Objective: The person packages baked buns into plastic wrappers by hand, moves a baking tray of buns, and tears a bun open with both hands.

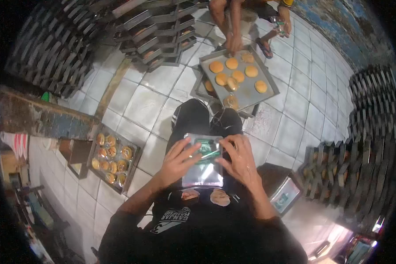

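On my lap lies a stack of clear plastic bags (pixel 202 176) with green print. My left hand (pixel 178 160) rests over the stack's left side, its fingers stretched out across the plastic. Opposite it, my right hand (pixel 240 160) touches the right edge with bent fingertips; its thumb and index finger are apart. Glare hides part of the print. Beyond my knees stands a metal tray (pixel 251 94) of round golden buns (pixel 237 76), some of them in clear wrapping.
Another person's hand (pixel 234 45) reaches to the tray's far edge; their other hand (pixel 285 26) holds clear plastic. Left of me, a tray (pixel 128 186) holds several wrapped buns. Stacked trays (pixel 330 169) rise at right and far left. A box with bags (pixel 286 193) sits by my right elbow.
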The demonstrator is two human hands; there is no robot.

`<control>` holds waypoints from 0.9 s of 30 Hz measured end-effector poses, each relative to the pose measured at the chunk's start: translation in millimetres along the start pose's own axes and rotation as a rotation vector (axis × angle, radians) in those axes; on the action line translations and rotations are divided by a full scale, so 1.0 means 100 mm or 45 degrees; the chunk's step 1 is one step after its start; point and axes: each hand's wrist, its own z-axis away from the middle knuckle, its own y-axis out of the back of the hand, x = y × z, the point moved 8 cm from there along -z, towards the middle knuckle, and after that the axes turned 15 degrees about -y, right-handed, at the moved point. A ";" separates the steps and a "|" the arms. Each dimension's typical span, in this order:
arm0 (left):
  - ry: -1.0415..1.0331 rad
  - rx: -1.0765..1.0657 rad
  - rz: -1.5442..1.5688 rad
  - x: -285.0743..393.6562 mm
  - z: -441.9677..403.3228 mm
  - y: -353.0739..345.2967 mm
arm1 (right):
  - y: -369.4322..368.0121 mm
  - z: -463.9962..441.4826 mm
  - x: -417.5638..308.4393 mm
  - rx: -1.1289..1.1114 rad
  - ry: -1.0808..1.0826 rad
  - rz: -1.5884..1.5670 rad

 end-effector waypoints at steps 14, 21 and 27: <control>1.358 1.078 1.288 -1.20 0.00 -0.19 | -1.33 -0.66 3.66 -0.702 -0.719 0.345; 1.597 0.730 1.084 -1.32 0.00 -0.55 | -2.06 -2.11 4.29 -0.085 -0.641 -0.096; 1.305 0.696 0.797 -1.47 -0.03 -0.40 | -2.64 -2.74 4.47 0.034 -0.656 0.045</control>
